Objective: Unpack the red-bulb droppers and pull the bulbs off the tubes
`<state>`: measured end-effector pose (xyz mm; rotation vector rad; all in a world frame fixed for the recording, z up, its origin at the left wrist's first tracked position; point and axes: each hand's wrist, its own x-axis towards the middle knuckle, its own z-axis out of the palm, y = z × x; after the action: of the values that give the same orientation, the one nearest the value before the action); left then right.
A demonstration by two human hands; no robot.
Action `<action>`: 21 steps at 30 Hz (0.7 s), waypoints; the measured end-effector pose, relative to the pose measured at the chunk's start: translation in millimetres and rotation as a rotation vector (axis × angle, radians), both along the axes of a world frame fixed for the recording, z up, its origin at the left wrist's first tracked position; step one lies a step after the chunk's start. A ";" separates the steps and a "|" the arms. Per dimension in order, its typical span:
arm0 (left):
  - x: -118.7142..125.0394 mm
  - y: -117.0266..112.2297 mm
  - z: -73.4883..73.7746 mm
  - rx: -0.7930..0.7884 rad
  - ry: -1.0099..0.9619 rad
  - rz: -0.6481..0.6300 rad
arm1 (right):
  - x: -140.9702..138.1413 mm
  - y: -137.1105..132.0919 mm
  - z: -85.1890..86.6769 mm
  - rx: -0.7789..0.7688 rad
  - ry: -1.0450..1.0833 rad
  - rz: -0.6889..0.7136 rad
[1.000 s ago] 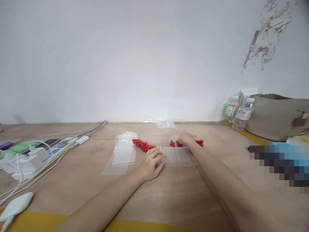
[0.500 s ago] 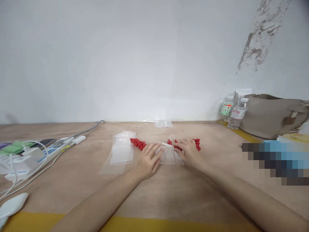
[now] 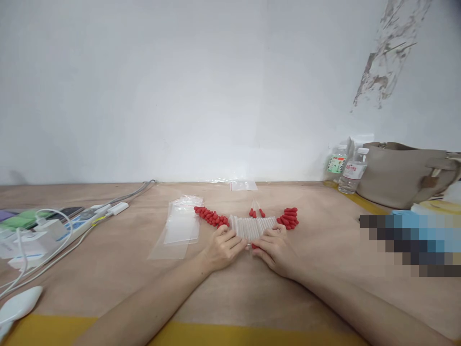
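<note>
My left hand [image 3: 223,247] is closed at the near left of the row of clear thin tubes [image 3: 248,228], its fingertips pinching the end of a clear tube. My right hand [image 3: 275,250] is closed opposite it, thumb and fingers on a red dropper bulb [image 3: 254,246]. The bulb and tube meet between the two hands; how far the tube goes in is hidden. Behind the row lie a few droppers [image 3: 257,212] with red bulbs fitted. Loose red bulbs [image 3: 211,216] form a pile on the left, and another bulb pile [image 3: 289,218] sits beyond my right hand.
Clear zip bags [image 3: 182,226] lie left of the bulbs, with one small bag [image 3: 244,185] by the wall. A power strip [image 3: 77,223] with chargers and cables is at far left, near a white spoon-shaped object [image 3: 19,305]. Bottles [image 3: 355,170] and a bag [image 3: 399,175] stand right.
Both hands have come down toward me, from over the tube row to its near edge, and closer together. The tubes and fitted droppers behind are now uncovered.
</note>
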<state>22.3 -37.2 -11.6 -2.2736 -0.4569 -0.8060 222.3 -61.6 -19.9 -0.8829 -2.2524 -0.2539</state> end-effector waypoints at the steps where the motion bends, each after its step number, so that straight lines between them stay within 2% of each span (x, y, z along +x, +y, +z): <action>1: 0.8 -0.9 0.1 0.007 -0.010 0.008 | 1.1 0.3 0.3 0.040 -0.025 -0.002; 13: 2.6 -5.3 1.1 -0.071 -0.034 0.054 | 5.1 -3.1 -9.2 0.444 -0.123 -0.163; 21: 4.0 -7.6 0.0 -0.112 -0.038 0.051 | 12.8 -9.9 -1.9 0.658 -0.165 -0.108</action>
<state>26.2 -44.8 -11.6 -2.3425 -0.5881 -0.8178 235.1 -71.4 -21.8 -0.6352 -2.0507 -1.0774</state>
